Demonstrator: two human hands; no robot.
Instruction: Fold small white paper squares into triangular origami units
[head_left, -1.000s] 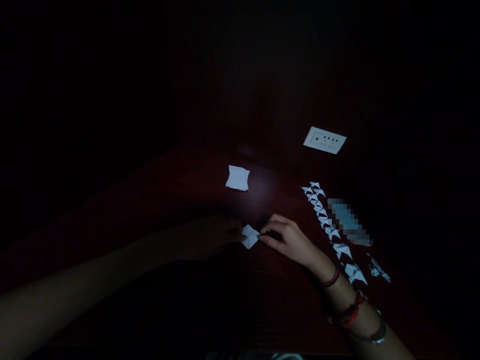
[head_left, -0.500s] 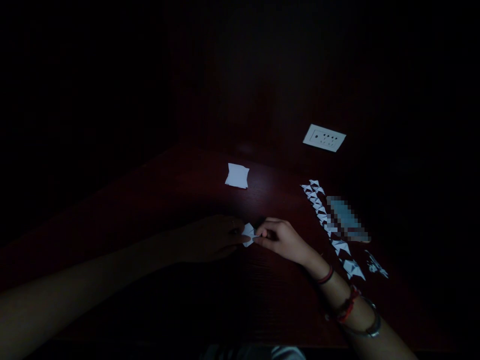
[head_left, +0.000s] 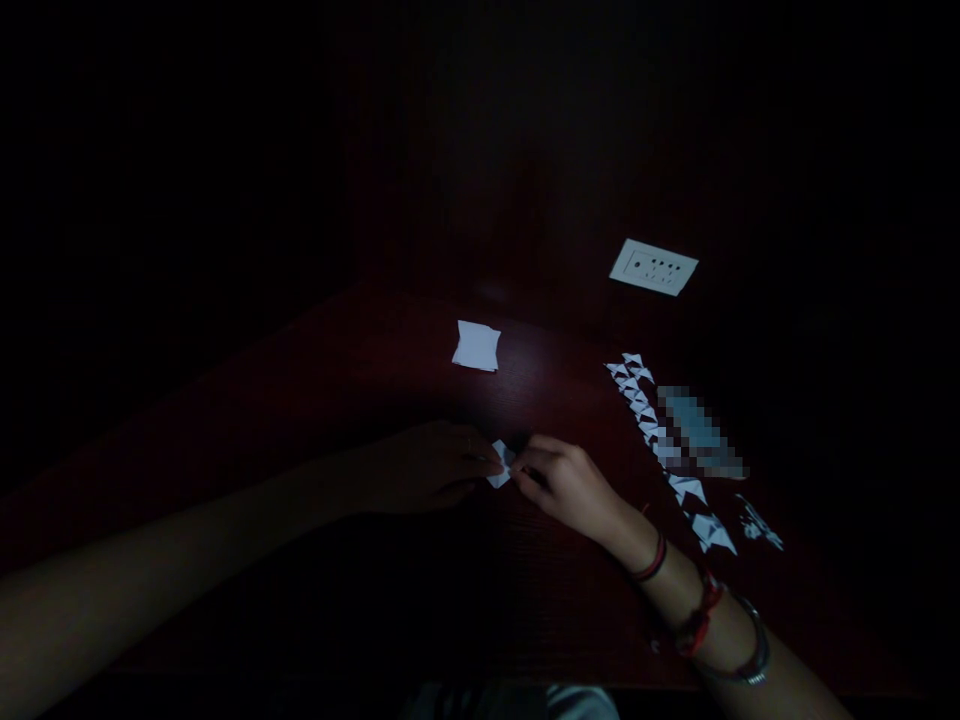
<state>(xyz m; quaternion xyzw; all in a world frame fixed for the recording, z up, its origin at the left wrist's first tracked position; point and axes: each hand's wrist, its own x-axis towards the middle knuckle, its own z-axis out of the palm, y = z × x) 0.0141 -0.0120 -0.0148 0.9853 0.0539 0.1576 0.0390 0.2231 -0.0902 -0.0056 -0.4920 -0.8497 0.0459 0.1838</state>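
Observation:
A small white piece of folded paper (head_left: 501,465) lies on the dark reddish table (head_left: 420,360), pinched between both hands. My left hand (head_left: 420,468), in deep shadow, presses its fingertips on the paper's left edge. My right hand (head_left: 566,485) is curled, with thumb and fingers closed on the paper's right edge. Red and dark bands circle my right wrist. Most of the paper is hidden by the fingers.
A white paper square (head_left: 476,346) lies farther back on the table. A row of several small folded paper pieces (head_left: 660,440) runs diagonally at the right, beside a blurred flat object (head_left: 697,432). A white socket plate (head_left: 652,267) sits on the wall. The surroundings are dark.
My two hands have drawn closer together over the small paper, which now shows less. The right hand's fingers have curled tighter on it.

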